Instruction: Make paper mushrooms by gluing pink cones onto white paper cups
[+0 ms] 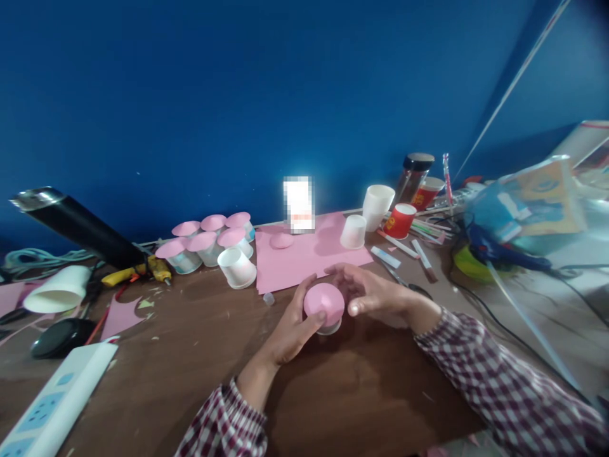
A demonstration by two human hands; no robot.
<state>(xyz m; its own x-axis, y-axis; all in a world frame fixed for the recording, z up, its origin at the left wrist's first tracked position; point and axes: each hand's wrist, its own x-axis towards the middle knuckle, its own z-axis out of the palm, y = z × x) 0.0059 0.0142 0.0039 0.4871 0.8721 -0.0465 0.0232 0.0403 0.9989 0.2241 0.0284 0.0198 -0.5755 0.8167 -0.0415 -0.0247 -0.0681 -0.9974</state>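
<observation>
Atop the brown table (380, 393), pink paper (314, 257) lies flat; right hand (368, 292) hovers, fingers apart, and left hand (292, 331) has its fingers clamped on the white cup (333, 330), nearer than that paper, pink disc (328, 297) on top!

Your left sleeve (219, 425) is checked in dark maroon and white, small squares with mid-toned ones between. Its cuff (245, 403) is gathered into soft puckers and ends in a frilled edge. Your right sleeve (499, 374) carries the same check, loose and creased along the forearm, gathered towards the wrist. Your left hand (297, 324) and right hand (368, 291) are bare.
</observation>
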